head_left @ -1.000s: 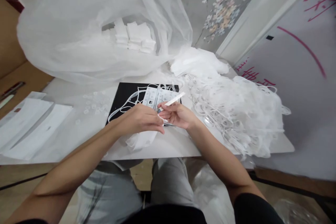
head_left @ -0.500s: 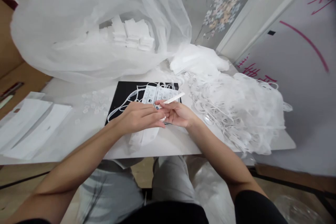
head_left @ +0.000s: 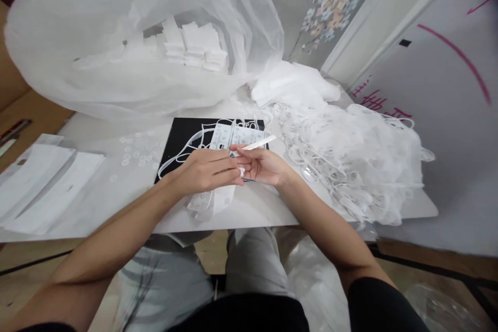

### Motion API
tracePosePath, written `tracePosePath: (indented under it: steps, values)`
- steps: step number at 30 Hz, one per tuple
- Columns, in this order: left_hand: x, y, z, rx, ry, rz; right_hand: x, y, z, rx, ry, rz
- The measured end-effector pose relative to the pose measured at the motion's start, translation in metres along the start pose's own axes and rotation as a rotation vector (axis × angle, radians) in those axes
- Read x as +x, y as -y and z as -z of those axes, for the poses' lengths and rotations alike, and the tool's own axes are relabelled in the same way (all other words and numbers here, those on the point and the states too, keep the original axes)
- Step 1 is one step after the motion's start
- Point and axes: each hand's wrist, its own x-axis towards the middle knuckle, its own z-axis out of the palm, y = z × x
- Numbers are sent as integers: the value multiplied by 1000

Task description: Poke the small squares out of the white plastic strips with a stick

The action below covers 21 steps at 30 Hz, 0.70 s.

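My left hand (head_left: 210, 170) lies palm down, its fingers pressed together and reaching over my right fingers. A small white piece (head_left: 241, 171) shows at its fingertips, too small to name. Palm up, my right hand (head_left: 266, 167) pinches a narrow white strip (head_left: 261, 142) between thumb and forefinger, the strip's free end pointing to the upper right. Both hands meet above a black board (head_left: 181, 137). On that board lie pale patterned sheets (head_left: 249, 134) and a loop of white cord (head_left: 187, 149). The spot where the fingers meet is partly hidden.
A tangled heap of white cords and clear plastic (head_left: 350, 155) fills the table's right side. White flat sleeves (head_left: 42, 187) and small clear discs (head_left: 140, 149) lie at the left. Behind stands a large translucent bag (head_left: 116, 78) with white packets (head_left: 194, 46) inside.
The hands stay together in nearly the same place, with the white strip still in the right one. The left fingers have shifted slightly. The whole view has moved a little.
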Motion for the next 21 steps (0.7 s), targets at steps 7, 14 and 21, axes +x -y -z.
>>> tracePosePath:
  steps: [7,14,21]
  values:
    - [3,0,-1,30,-23,-7,2,-4,-1,-27,22,4]
    - [10,-2,-1,200,92,42,3,-4,0,-18,-22,10]
    - [7,3,2,-25,-41,269,-1,-6,-12,-165,41,260]
